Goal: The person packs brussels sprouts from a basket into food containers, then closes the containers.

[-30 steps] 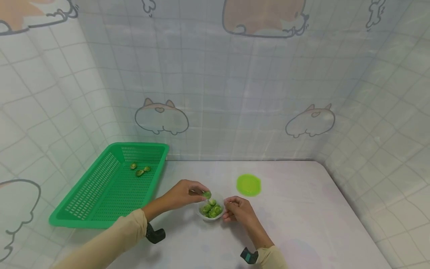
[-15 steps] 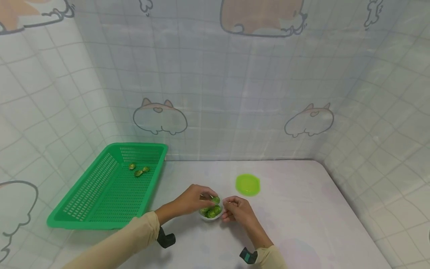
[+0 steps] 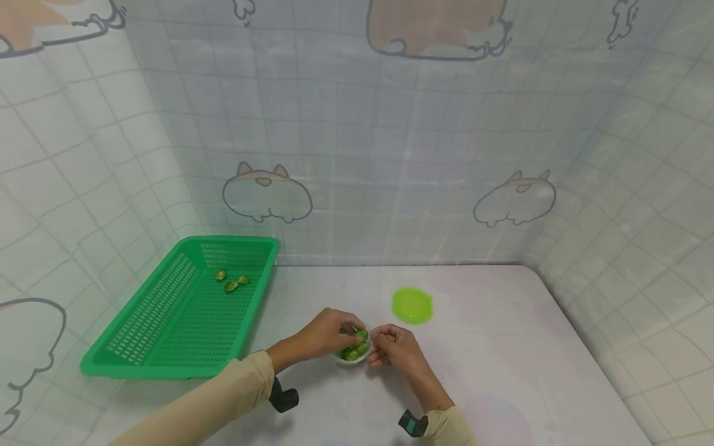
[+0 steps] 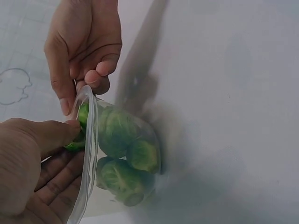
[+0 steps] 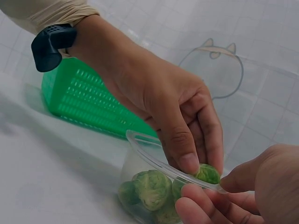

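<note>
A clear round plastic tub (image 4: pixel 92 135) stands on the white table, with several Brussels sprouts (image 4: pixel 119 133) inside. Thumb and fingers of my left hand (image 3: pixel 326 331) pinch another Brussels sprout (image 5: pixel 209 174) just at the tub's mouth, over the ones below. On the other side, my right hand (image 3: pixel 398 347) pinches the tub's rim between thumb and fingers. In the head view the left hand covers part of the tub.
A green plastic basket (image 3: pixel 189 328) lies at the left, holding a few Brussels sprouts (image 3: pixel 231 286) near its far end. Behind the tub, a lime-green lid (image 3: pixel 413 305) rests on the table. Patterned sheets rise at the back and both sides.
My left hand has moved right and slightly down, carrying the pinched Brussels sprout from the tub's left edge to over its right part. The right hand has stayed at the rim.
</note>
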`<state>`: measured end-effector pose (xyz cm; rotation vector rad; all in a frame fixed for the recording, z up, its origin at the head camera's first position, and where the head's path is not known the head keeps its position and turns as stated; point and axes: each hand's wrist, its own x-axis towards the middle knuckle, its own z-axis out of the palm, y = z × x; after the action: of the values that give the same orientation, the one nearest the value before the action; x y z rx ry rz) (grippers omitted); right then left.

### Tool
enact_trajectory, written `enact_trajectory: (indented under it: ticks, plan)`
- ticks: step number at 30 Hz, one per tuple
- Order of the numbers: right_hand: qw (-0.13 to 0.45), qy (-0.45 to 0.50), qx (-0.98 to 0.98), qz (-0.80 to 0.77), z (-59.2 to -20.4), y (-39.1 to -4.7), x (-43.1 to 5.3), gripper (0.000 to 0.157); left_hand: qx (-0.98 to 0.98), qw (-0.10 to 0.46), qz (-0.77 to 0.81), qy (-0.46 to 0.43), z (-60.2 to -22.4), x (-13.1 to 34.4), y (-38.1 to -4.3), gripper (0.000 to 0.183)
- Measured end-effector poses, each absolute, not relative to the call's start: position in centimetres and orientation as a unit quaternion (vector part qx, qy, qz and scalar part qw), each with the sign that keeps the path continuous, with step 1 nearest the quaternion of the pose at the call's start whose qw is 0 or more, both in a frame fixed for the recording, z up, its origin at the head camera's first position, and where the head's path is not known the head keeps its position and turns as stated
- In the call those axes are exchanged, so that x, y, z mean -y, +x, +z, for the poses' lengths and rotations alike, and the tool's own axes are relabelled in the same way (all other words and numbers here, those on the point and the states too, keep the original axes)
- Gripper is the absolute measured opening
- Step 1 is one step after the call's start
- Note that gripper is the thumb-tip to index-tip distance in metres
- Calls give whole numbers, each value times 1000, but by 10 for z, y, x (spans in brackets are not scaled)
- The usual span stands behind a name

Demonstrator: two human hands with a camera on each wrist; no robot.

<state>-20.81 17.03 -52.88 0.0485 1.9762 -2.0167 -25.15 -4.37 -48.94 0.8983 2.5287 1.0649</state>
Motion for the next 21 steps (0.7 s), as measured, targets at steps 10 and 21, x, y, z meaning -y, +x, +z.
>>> enact_trajectory:
  ticks: [10, 21]
  plan:
    - [155, 15, -694, -703, -528, -209, -171, 30, -880, 102, 335, 319, -487, 41, -252, 22]
    - [157, 18, -692, -704, -529, -209, -171, 28, -878, 99, 342, 320, -484, 46, -251, 23]
